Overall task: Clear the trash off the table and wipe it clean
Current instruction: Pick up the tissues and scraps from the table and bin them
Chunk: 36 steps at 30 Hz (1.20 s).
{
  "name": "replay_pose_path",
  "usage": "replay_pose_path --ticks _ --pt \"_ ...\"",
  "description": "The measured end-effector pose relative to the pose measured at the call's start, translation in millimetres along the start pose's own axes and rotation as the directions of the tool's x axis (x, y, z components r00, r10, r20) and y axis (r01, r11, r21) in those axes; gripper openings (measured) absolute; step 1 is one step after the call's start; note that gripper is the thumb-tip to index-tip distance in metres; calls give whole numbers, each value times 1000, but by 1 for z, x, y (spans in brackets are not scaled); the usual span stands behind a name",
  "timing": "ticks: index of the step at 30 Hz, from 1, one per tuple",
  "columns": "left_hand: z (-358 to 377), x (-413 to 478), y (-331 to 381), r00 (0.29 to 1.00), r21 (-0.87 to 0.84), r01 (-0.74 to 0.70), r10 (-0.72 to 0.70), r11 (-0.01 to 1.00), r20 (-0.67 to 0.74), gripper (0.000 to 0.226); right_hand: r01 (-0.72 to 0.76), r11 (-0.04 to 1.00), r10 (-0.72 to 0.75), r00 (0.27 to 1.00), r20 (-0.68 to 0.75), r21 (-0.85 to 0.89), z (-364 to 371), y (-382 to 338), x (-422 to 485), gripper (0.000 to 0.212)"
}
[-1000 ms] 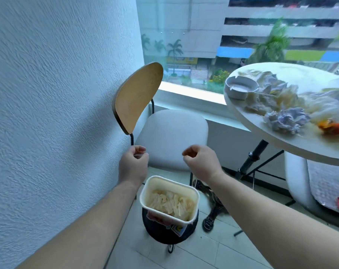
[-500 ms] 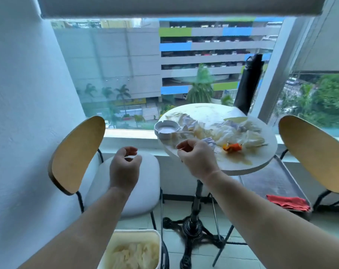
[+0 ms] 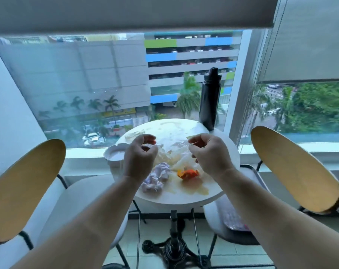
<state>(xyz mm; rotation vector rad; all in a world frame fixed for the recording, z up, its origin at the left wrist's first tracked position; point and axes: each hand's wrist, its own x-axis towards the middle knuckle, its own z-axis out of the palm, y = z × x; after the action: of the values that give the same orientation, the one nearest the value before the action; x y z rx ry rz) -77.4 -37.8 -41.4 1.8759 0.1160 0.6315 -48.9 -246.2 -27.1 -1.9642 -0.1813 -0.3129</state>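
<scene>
A round white table [image 3: 184, 199] stands by the window with trash on it. On it lie a crumpled pale purple paper [image 3: 157, 178], an orange wrapper [image 3: 188, 174] and clear and white crumpled wrappers [image 3: 174, 158]. A brownish spill [image 3: 192, 189] wets the near side. My left hand [image 3: 139, 158] hovers over the table's left part, fingers loosely curled, nothing visibly in it. My right hand [image 3: 210, 152] hovers over the wrappers on the right, also loosely curled. The hands hide part of the pile.
A white bowl [image 3: 116, 154] sits at the table's left edge and a tall black bottle [image 3: 210, 100] at its far edge. Wooden-backed chairs stand on the left [image 3: 25, 189] and right [image 3: 294, 169]. The black table base [image 3: 174, 247] is on the tiled floor.
The view has swung up from the bin on the floor to the table. Both hands have moved from above the bin to above the trash on the table.
</scene>
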Motion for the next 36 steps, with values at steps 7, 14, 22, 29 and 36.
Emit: replay_pose_path --ticks 7,14,22,29,36 --pt "0 6 13 872 249 -160 19 955 489 42 81 990 -68 991 111 -115 -6 15 10 10" --pt "-28 20 12 555 477 -528 -139 703 820 65 215 902 -30 897 441 -375 -4 10 3 17" --pt "-18 16 -6 635 511 -502 -104 698 766 54 325 761 36 843 537 -561 14 6 2 37" --pt "-6 13 -21 797 523 -399 2 753 604 52 282 799 -7 888 460 -531 23 17 11 33" --pt "-6 13 -21 919 339 -285 156 897 361 38 124 969 -60 958 281 -216 15 23 21 38"
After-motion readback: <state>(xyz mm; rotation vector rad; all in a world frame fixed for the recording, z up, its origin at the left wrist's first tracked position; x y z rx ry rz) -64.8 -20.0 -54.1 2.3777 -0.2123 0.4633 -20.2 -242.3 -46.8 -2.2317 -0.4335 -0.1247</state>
